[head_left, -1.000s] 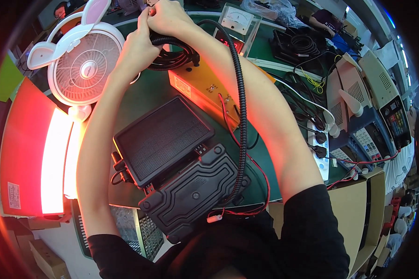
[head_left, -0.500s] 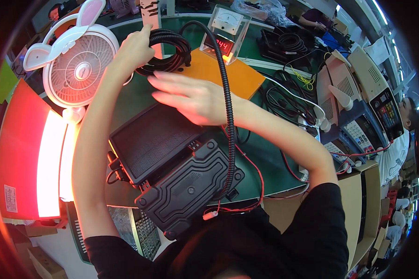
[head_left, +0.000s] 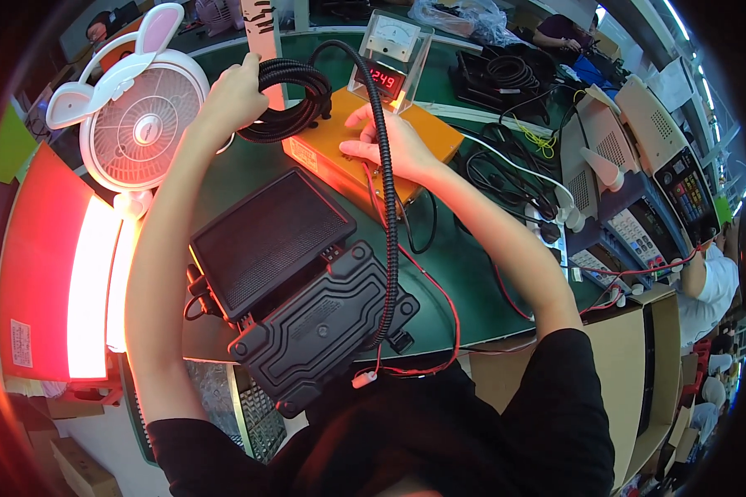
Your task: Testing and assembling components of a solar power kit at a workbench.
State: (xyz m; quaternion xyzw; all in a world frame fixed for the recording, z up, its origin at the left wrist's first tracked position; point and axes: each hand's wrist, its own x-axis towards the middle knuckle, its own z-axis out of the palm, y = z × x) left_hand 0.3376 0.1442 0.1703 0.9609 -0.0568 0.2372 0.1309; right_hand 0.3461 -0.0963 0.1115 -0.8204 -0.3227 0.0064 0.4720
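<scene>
My left hand (head_left: 234, 98) is closed at the left side of a coil of black corrugated hose (head_left: 288, 124), fingers wrapped on its edge. From the coil, one length of hose (head_left: 387, 207) arches over and runs down to a black ribbed case (head_left: 323, 319) close to my body. My right hand (head_left: 396, 145) is over the orange box (head_left: 327, 170), thumb and fingers apart near small controls on its face. A clear-cased meter (head_left: 381, 74) with a dial and lit red digits stands behind the box. Beside the ribbed case lies a black textured panel (head_left: 273, 240).
A white rabbit-eared fan (head_left: 145, 124) and a glowing red-and-white lamp panel (head_left: 54, 273) stand on the left. Black cables (head_left: 506, 170) lie right of the box, beside bench instruments (head_left: 638, 224). Red wires (head_left: 448, 302) cross the green table (head_left: 472, 290). A carton (head_left: 617, 373) stands at lower right.
My right hand has moved from beside the coil to the right, onto the orange box. The meter's digits have changed. My left hand stays at the coil.
</scene>
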